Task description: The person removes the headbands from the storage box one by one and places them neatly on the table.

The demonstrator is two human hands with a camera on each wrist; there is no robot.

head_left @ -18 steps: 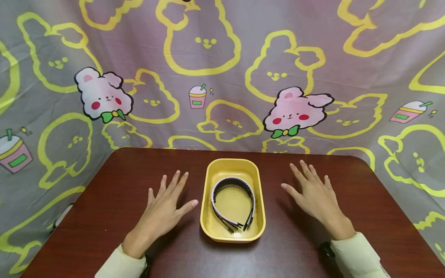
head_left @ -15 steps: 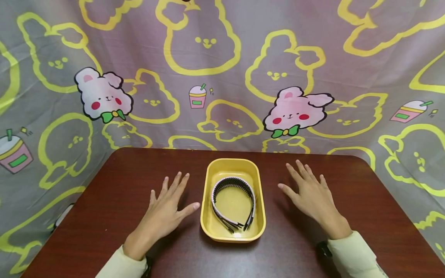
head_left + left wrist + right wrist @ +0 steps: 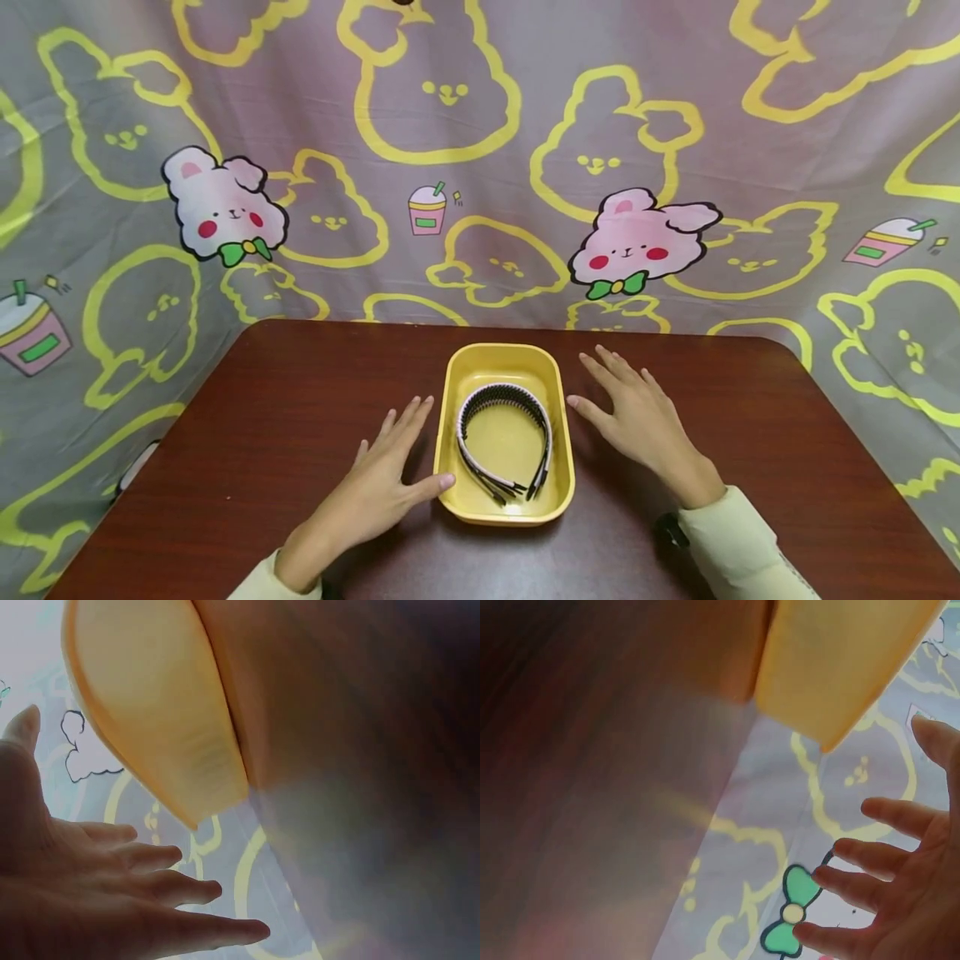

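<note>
An uneven push from either side could skid the yellow tray (image 3: 504,518) across the glossy table (image 3: 300,375), and a lopsided lift could send the seemingly loose headbands (image 3: 502,393) sliding inside it. The tray sits between two bare hands, its headbands lying between the thumbs. The left hand (image 3: 375,492) is spread wide, thumb tip over the tray's edge, contact unclear; the right hand (image 3: 645,417), thumb splayed from extended fingers, hovers just beside the opposite wall. Neither holds anything.
</note>
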